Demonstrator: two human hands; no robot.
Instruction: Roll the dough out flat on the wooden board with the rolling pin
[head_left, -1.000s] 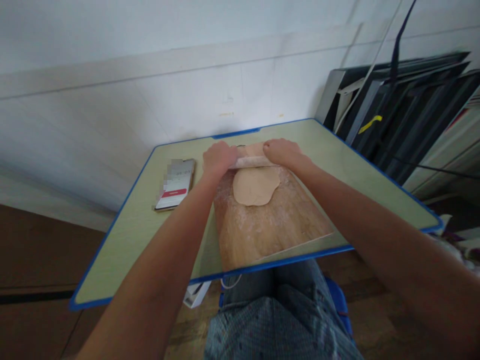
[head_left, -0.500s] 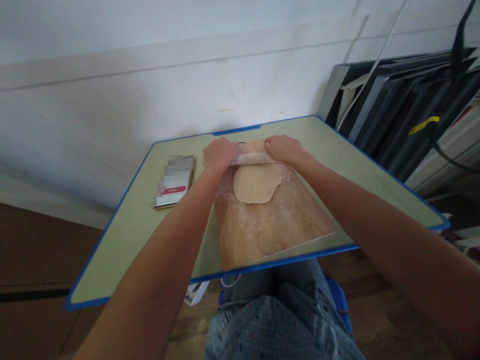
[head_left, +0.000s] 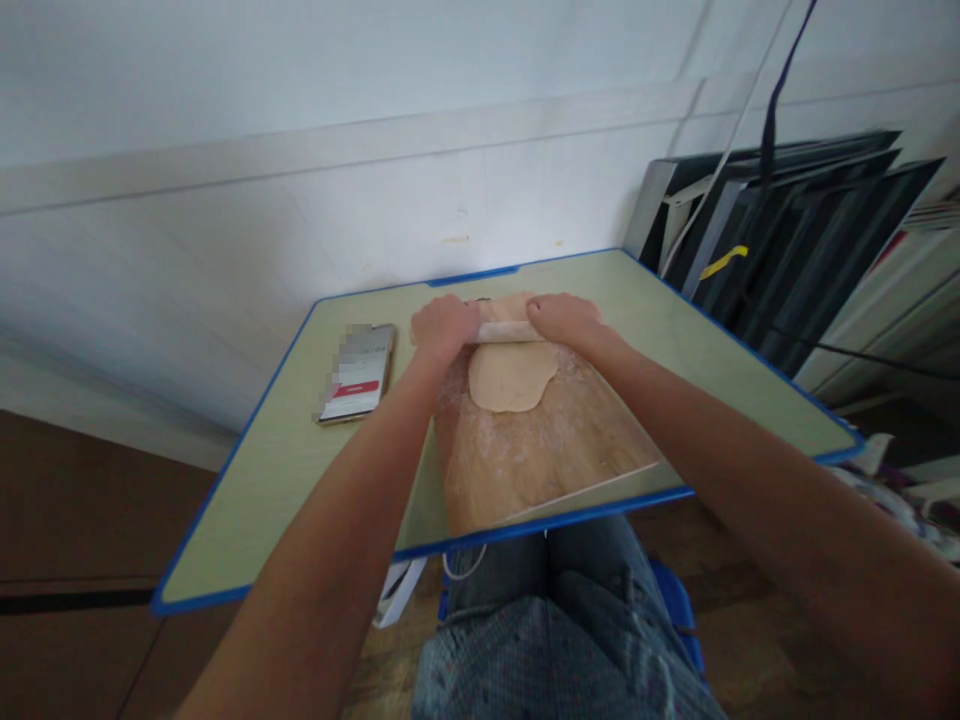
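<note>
A pale rolling pin (head_left: 510, 331) lies crosswise at the far edge of a flat sheet of dough (head_left: 513, 378). My left hand (head_left: 445, 325) is closed over the pin's left end, and my right hand (head_left: 564, 317) grips its right end. Under the dough is a wooden board (head_left: 551, 450) dusted with flour. The pin's tips are covered by my fingers. Whether dough continues beneath the pin, I cannot tell.
A phone (head_left: 358, 375) with a lit screen lies left of the board on the blue-edged table (head_left: 720, 390). White wall (head_left: 360, 210) stands behind the table. Dark flat panels (head_left: 795, 220) lean at the right, with a hanging black cord (head_left: 769, 130).
The camera view has shifted a little, so the table sits slightly lower in the picture. Both hands still hold the rolling pin near the dough's far edge.
</note>
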